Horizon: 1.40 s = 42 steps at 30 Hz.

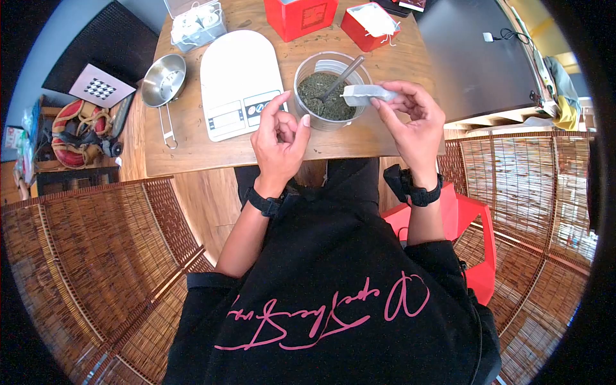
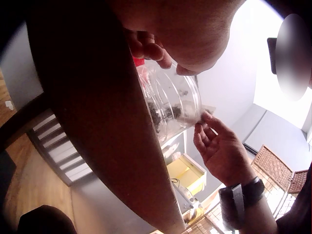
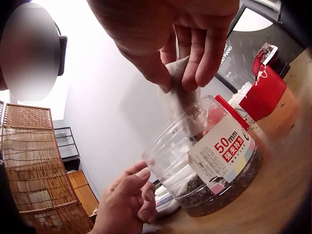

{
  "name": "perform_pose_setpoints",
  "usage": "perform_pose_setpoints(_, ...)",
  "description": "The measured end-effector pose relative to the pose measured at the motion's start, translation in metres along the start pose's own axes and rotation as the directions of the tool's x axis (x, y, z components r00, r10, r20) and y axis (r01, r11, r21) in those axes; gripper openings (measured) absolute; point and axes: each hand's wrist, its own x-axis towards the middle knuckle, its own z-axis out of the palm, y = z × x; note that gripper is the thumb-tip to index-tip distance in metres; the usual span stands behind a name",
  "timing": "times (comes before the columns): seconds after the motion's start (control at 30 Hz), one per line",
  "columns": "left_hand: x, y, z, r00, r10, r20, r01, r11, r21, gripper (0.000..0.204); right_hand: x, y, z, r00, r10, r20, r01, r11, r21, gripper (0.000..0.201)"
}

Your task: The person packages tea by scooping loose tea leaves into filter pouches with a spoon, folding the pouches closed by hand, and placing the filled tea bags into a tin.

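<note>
A clear plastic jar (image 1: 328,119) with a printed label (image 3: 222,153) stands near the table's front edge, dark green dried leaves (image 1: 321,86) in it. A metal spoon (image 1: 344,75) leans in the leaves, handle up over the rim. Between thumb and fingers my right hand (image 1: 414,119) pinches a small whitish tea bag (image 1: 362,95), held over the jar's right side; the right wrist view shows the bag (image 3: 183,90) hanging at the mouth. My left hand (image 1: 280,138) is by the jar's left side, fingers loosely bent, fingertips close to the rim, holding nothing.
Left of the jar lies a white kitchen scale (image 1: 240,70), with a long-handled metal pan (image 1: 165,80) beyond it. Behind stand a clear box (image 1: 199,29) of white bags, a red box (image 1: 301,19) and a smaller red box (image 1: 369,32) with stringed white bags. Leaf crumbs dot the wooden table (image 1: 186,147).
</note>
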Motion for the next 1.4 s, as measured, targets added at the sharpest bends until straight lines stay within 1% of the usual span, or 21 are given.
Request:
perform_pose_setpoints(0.07,-0.0003,0.0002,0.0001,1.000,0.000,0.003,0.000,1.000,0.000,0.050,0.0001,0.0007,0.0002,1.000,-0.001,0.025,-0.001,0.997,0.073,0.028)
perform_pose_setpoints(0.2,-0.0003,0.0002,0.0002,1.000,-0.007,0.003,0.007,1.000,-0.005,0.050,0.0003,-0.0017,-0.0008,0.998,0.029,0.052,-0.033,0.995,0.089,0.028)
perform_pose_setpoints(0.4,0.0002,-0.0004,0.0004,1.000,0.005,-0.002,-0.005,1.000,-0.004,0.050,0.0011,0.0012,-0.0038,0.996,0.033,0.086,-0.047,0.984,0.174,0.031)
perform_pose_setpoints(0.47,0.0001,0.0010,-0.0004,1.000,0.007,-0.003,-0.007,1.000,-0.001,0.050,0.0014,0.0009,-0.0046,0.993,0.061,0.103,-0.080,0.977,0.196,0.031)
perform_pose_setpoints(0.5,-0.0002,0.0030,-0.0020,1.000,-0.010,0.020,0.010,1.000,0.006,0.050,0.0016,0.0015,-0.0049,0.993,0.061,0.103,-0.081,0.977,0.196,0.031)
perform_pose_setpoints(0.53,-0.0004,0.0041,-0.0029,0.999,-0.028,0.044,0.028,1.000,0.013,0.049,0.0019,0.0025,-0.0053,0.994,0.054,0.092,-0.070,0.979,0.190,0.030)
perform_pose_setpoints(0.67,-0.0005,0.0017,-0.0017,0.999,-0.025,0.044,0.024,1.000,0.014,0.049,0.0018,0.0018,-0.0058,0.997,0.058,0.051,-0.066,0.983,0.172,0.025)
perform_pose_setpoints(0.73,-0.0001,-0.0013,0.0008,1.000,-0.001,-0.003,0.001,1.000,-0.009,0.050,0.0023,0.0023,-0.0066,0.998,0.049,0.035,-0.054,0.986,0.158,0.025)
perform_pose_setpoints(0.87,-0.0001,-0.0004,0.0007,1.000,0.001,-0.002,-0.001,1.000,-0.010,0.050,0.0008,0.0016,-0.0089,0.998,0.060,-0.020,-0.057,0.992,0.108,0.024)
perform_pose_setpoints(1.0,0.0000,-0.0011,0.0005,1.000,-0.002,-0.001,0.002,1.000,-0.010,0.050,0.0007,0.0001,-0.0089,0.996,0.069,-0.059,-0.061,0.991,0.117,0.024)
perform_pose_setpoints(1.07,-0.0001,-0.0006,-0.0004,1.000,-0.001,-0.001,0.001,1.000,-0.011,0.050,0.0005,-0.0005,-0.0080,0.996,0.046,-0.082,-0.034,0.988,0.147,0.023)
perform_pose_setpoints(1.13,-0.0004,0.0019,-0.0026,0.998,-0.035,0.048,0.034,0.999,0.007,0.048,0.0009,-0.0017,-0.0080,0.996,0.045,-0.076,-0.034,0.989,0.143,0.022)
perform_pose_setpoints(1.37,0.0001,0.0029,-0.0019,0.998,-0.035,0.045,0.035,0.999,0.005,0.048,-0.0004,-0.0008,-0.0075,0.997,0.051,-0.057,-0.042,0.990,0.136,0.018)
perform_pose_setpoints(1.4,0.0006,0.0020,-0.0006,1.000,-0.018,0.024,0.018,1.000,0.002,0.047,-0.0006,0.0000,-0.0078,0.997,0.050,-0.057,-0.042,0.990,0.136,0.018)
